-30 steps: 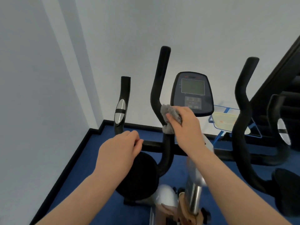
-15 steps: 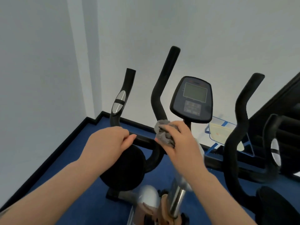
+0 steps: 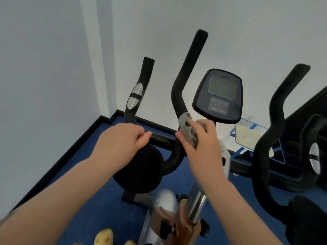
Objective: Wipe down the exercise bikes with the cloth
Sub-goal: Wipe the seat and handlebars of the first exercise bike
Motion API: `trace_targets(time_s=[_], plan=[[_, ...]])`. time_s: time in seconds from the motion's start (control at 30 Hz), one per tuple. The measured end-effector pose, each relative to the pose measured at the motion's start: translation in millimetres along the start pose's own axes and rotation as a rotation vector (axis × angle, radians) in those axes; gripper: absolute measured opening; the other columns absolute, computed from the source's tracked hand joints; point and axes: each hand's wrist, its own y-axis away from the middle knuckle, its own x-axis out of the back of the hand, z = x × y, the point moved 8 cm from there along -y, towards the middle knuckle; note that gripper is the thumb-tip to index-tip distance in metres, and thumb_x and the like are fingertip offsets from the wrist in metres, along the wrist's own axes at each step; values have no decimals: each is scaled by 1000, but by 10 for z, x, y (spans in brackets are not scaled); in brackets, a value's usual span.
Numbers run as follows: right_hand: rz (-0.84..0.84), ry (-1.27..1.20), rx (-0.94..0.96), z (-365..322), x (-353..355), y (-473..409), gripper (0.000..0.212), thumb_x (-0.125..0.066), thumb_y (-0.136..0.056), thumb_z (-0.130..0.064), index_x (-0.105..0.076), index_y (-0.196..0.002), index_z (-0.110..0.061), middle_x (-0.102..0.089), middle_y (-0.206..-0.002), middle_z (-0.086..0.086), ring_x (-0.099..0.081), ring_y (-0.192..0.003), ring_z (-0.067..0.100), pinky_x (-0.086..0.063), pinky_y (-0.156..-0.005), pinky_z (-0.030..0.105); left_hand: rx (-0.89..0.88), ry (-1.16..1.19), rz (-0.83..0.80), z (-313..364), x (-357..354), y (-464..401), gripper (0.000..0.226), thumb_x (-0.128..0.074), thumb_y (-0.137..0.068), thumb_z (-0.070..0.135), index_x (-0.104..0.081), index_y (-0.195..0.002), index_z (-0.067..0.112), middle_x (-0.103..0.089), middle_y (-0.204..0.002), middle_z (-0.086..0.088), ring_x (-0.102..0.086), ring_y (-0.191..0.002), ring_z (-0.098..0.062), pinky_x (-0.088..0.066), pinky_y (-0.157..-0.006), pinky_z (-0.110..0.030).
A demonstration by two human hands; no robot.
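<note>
the white walls (image 3: 247,32) are meeting in a corner behind the exercise bike (image 3: 178,138), and the blue floor (image 3: 99,151) with its dark skirting is spreading out beneath it. the exercise bike is standing in the middle of the view, its black crossbar (image 3: 161,138) running sideways and its silver post (image 3: 196,206) dropping below the bar. a second black machine (image 3: 265,138) is standing to the right of the bike, just beside it. the bike's console (image 3: 218,96), with a greenish screen and a keypad, is sitting above the right part of the crossbar. the curved black handlebar (image 3: 184,82) is rising from the crossbar to the left of the console, and a shorter grip with a silver sensor plate (image 3: 134,96) is rising further left. a round black pad (image 3: 139,167) is showing below the crossbar. the left hand (image 3: 120,144) is curling over the left part of the crossbar and gripping it, thumb lying along the bar. the right hand (image 3: 200,138) is gripping the grey cloth (image 3: 187,129) and pressing it against the lower bend of the curved handlebar, just under the console, fingers closing around the bunched fabric. a pale tray in a blue frame (image 3: 247,135) is lying on the floor behind the bike to the right of the console. yellow footwear (image 3: 104,236) is showing at the bottom edge below the bike.
</note>
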Motion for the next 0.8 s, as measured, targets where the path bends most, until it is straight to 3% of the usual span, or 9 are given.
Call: trace_targets(time_s=[0.13,0.27,0.4,0.5,0.6,0.7,0.8], plan=[[-35,78,70,-114,-118,490,38,-66,-86,-21,-61,-124,-16,-43,-119,-3,-46,-106,13,-43,-90,23,-4,-9,19,6,-9,10,49,-41,-93,50,-34,-55,21,-40,-50,2,-42,-47,-12,-27,-47,-29],[24,-34,-29,-7,-35,61,37,-68,-89,-20,-62,-125,-14,-43,-115,-3,-45,-105,11,-34,-90,6,-9,0,23,13,18,5,49,-42,-92,50,-33,-53,21,-37,-47,3,-40,-45,-10,-24,-46,-29],[56,-22,-72,-71,-149,502,45,-65,-90,-20,-54,-133,-15,-41,-123,-4,-43,-114,9,-38,-102,21,7,13,25,4,26,23,49,-42,-91,51,-35,-53,21,-39,-47,3,-41,-46,-10,-24,-46,-29],[-59,-120,-12,-7,-130,519,50,-58,-90,-30,-48,-138,-21,-34,-120,-15,-37,-116,-4,-31,-100,9,3,7,20,10,14,24,49,-41,-91,52,-34,-53,21,-39,-47,3,-41,-46,-11,-24,-46,-29],[-23,-173,-25,82,-27,254,46,-65,-91,-17,-51,-135,-19,-42,-116,-8,-43,-108,-5,-33,-93,6,-7,28,9,29,21,11,48,-40,-90,51,-33,-52,23,-37,-46,4,-40,-45,-10,-23,-46,-29],[68,-157,-81,-1,-125,577,40,-64,-91,-15,-55,-130,-20,-44,-120,-8,-45,-112,4,-37,-99,15,5,26,8,5,22,13,47,-39,-89,52,-35,-52,24,-38,-46,4,-41,-45,-9,-22,-46,-28],[-21,-148,31,-70,-152,747,47,-61,-86,-12,-56,-132,-22,-39,-127,-8,-43,-119,7,-38,-103,21,-3,22,12,15,11,25,47,-39,-89,52,-35,-52,23,-39,-47,3,-41,-46,-10,-23,-47,-28]])
